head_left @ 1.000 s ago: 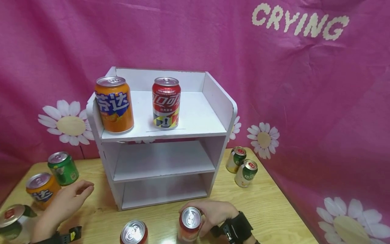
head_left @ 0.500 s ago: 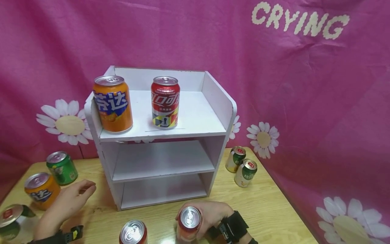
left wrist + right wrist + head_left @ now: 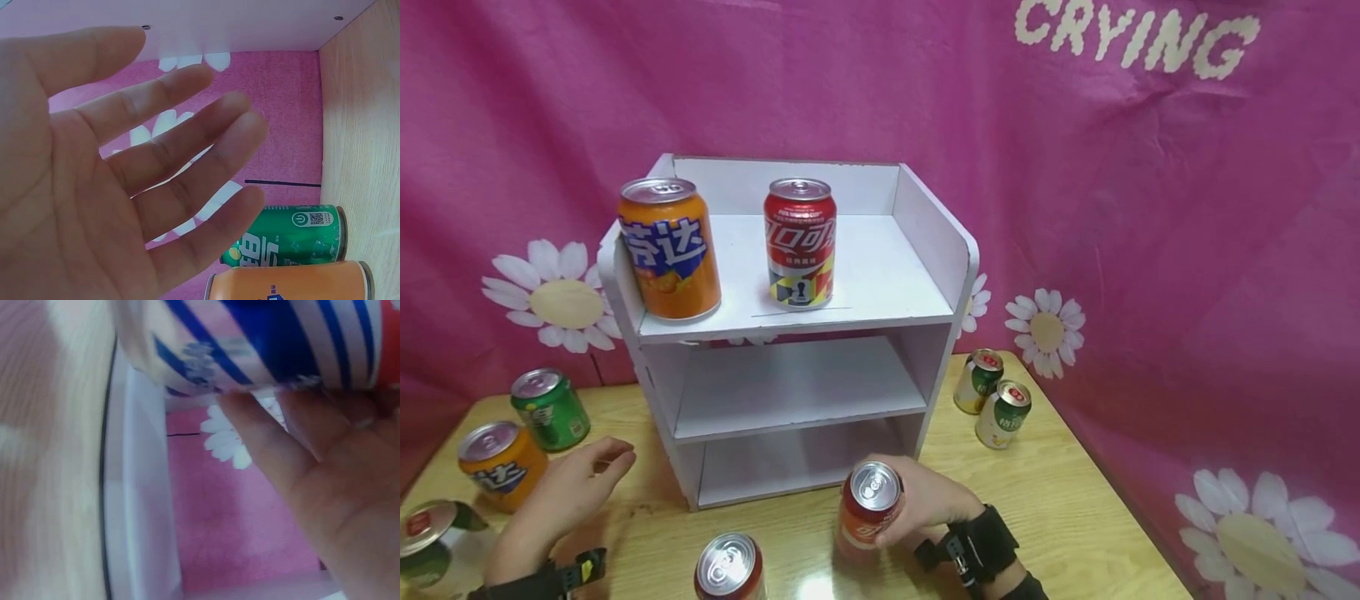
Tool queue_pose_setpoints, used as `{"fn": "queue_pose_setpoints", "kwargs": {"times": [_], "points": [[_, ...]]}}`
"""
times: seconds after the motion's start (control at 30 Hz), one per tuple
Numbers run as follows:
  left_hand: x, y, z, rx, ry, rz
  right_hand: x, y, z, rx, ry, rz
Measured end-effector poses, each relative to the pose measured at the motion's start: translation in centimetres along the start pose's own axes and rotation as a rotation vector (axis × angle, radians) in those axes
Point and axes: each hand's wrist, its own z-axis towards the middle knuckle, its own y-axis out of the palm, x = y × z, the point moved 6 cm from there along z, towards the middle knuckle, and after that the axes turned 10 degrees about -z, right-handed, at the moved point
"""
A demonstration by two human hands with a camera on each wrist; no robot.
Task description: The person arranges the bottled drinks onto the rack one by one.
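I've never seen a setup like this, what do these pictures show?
No machine here: a person works bare-handed, with a camera on the head and one on each wrist. The wide picture is the head's view, over a wooden table and a white shelf unit. The right hand grips a red can; that wrist's blurry close-up shows blue and white stripes on it. The left hand, seen close up from its wrist, holds nothing near an orange can and a green can. Another red can stands in front of the shelf, two green-and-white cans to its right. Two cans stand on top.
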Motion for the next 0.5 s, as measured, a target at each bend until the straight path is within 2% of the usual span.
{"fn": "queue_pose_setpoints", "kwargs": {"times": [0.27, 0.5], "points": [[0.0, 0.3, 0.1, -0.005, 0.011, -0.002, -1.9, -1.4, -0.1, 0.172, 0.005, 0.001], [0.1, 0.4, 0.2, -0.007, 0.02, 0.009, -2.9, -2.3, -0.4, 0.376, 0.058, -0.137]]}}
